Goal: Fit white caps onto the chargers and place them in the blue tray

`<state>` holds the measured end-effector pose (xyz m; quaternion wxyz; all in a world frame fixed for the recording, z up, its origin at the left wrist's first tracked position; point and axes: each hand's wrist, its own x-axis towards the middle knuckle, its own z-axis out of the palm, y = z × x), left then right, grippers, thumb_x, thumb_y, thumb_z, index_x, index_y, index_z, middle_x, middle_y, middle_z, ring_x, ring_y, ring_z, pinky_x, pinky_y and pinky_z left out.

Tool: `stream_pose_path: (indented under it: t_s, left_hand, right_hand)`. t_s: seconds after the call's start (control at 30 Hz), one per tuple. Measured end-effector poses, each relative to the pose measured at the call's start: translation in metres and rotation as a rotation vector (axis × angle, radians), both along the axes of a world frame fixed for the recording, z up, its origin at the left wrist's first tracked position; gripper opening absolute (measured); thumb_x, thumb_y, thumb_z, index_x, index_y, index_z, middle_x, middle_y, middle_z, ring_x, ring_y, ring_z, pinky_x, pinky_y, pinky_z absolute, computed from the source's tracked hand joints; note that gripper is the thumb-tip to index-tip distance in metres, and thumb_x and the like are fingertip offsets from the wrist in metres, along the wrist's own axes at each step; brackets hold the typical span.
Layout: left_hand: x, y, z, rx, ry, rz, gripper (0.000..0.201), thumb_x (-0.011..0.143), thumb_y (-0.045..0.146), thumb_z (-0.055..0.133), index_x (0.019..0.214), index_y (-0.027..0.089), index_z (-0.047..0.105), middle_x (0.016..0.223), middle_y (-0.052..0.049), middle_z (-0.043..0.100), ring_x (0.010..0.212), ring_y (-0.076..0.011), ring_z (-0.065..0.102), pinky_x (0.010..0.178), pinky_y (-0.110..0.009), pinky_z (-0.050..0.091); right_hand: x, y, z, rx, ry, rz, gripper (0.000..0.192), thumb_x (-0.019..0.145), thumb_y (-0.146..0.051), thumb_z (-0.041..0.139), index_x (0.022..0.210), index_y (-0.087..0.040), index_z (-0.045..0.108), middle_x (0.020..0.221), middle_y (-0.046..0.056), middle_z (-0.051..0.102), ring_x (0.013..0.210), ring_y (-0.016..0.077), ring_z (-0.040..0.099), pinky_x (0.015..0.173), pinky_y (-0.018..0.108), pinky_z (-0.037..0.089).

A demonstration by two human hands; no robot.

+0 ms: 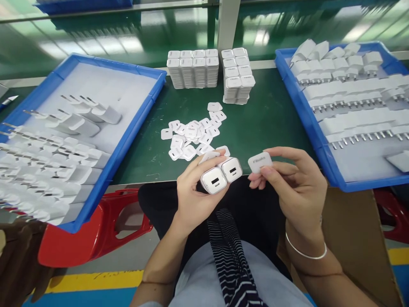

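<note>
- The left hand (194, 194) is clenched around two white charger bodies (221, 175), held side by side just off the near edge of the tabletop (271, 123). Their port faces point up toward the camera; each face shows one dark slot.
- The thumb of the left hand lies across the upper side of the two charger bodies; the fingers wrap them from below.
- The right hand (294, 183) grasps one small white square label piece (260, 162) between thumb and fingertips. The piece carries grey printed lettering, too small to read.
- The label piece sits just beside the right-hand charger body, apart from it, with a narrow gap between them.
- A thin bangle (305, 252) circles the wrist of the right hand.
- A loose heap of white label pieces (194, 134) lies on the tabletop near the middle of the near edge, just beyond the left hand.
- Two neat stacks of white label pieces (211, 68) stand toward the far edge of the tabletop, close to each other.
- A blue tray (128, 140) at the left edge of the tabletop holds rows of white chargers lying with their prongs showing.
- A second blue tray (306, 119) at the right edge holds further rows of white chargers.
- A red stool (105, 230) stands below the left tray.
</note>
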<state>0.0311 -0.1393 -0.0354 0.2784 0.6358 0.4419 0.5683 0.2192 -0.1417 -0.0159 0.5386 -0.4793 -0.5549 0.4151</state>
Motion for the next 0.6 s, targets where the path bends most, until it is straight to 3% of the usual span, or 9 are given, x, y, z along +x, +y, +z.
stream_pose_path:
  t_s: [0.1, 0.2, 0.6]
  left_hand:
    - [0.001, -0.001, 0.0, 0.016, 0.014, 0.001, 0.048, 0.073, 0.003, 0.083, 0.119, 0.018, 0.075, 0.126, -0.01, 0.074, 0.113, -0.0214, 0.073, 0.101, -0.032, 0.06]
    - [0.001, -0.001, 0.0, 0.033, 0.033, 0.002, 0.048, 0.074, 0.003, 0.083, 0.119, 0.017, 0.074, 0.128, -0.011, 0.073, 0.114, -0.0221, 0.073, 0.101, -0.032, 0.06]
    - [0.001, -0.004, 0.002, 0.076, 0.13, 0.044, 0.044, 0.077, 0.008, 0.083, 0.119, 0.017, 0.074, 0.129, -0.011, 0.073, 0.115, -0.0208, 0.073, 0.101, -0.029, 0.06]
  right_hand:
    - [-0.011, -0.007, 0.004, -0.154, 0.241, 0.133, 0.022, 0.096, -0.015, 0.069, 0.115, -0.027, 0.066, 0.078, -0.004, 0.08, 0.056, 0.0112, 0.072, 0.05, 0.02, 0.056]
    - [-0.019, -0.01, 0.003, -0.231, 0.336, 0.185, 0.021, 0.097, -0.015, 0.068, 0.113, -0.026, 0.065, 0.077, -0.003, 0.08, 0.056, 0.0106, 0.073, 0.05, 0.018, 0.055]
    - [-0.026, -0.005, 0.0, -0.301, 0.396, 0.227, 0.017, 0.097, -0.018, 0.069, 0.111, -0.025, 0.064, 0.074, -0.003, 0.079, 0.052, 0.0089, 0.069, 0.049, 0.017, 0.053]
